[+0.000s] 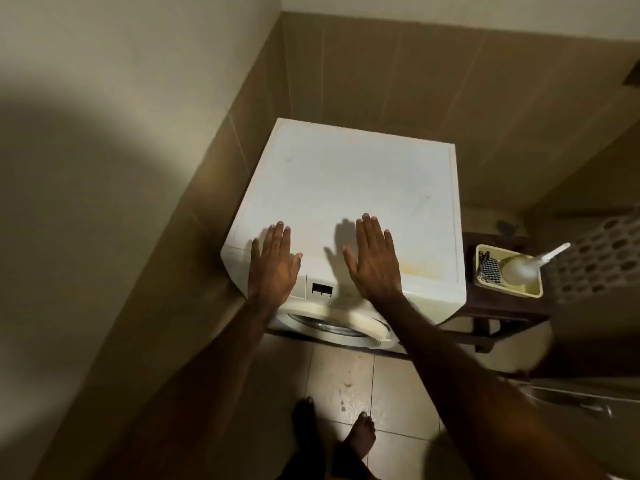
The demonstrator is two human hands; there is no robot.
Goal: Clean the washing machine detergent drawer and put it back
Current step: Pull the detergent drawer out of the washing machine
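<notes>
Head view: the white washing machine [346, 188] stands in a tiled corner, its back against the rear wall [415, 74] and its left side close along the left wall [121, 133], with only a thin dark gap there. On its right a dark wooden stool [502, 306] stands just beside the casing, so the open room lies in front, on the tiled floor [363, 382] where the person's 2 bare feet show.

The left hand [273, 265] lies flat with fingers straight and close together over the machine's front-left top corner, fingertips pointing toward the rear wall. The right hand [375, 261] is likewise flat, fingers straight and slightly spread, over the front middle of the top; neither holds anything. Whether the palms touch the surface cannot be told.

The detergent drawer cannot be made out; the left hand covers the front-left corner. Between the 2 wrists a small dark display [322, 289] shows on the front panel, above the round door [332, 323].

On the stool a yellow tray [530, 291] holds a checked cloth [488, 270] and a white brush [523, 268], handle pointing up-right. A perforated laundry basket [595, 258] stands further right.
</notes>
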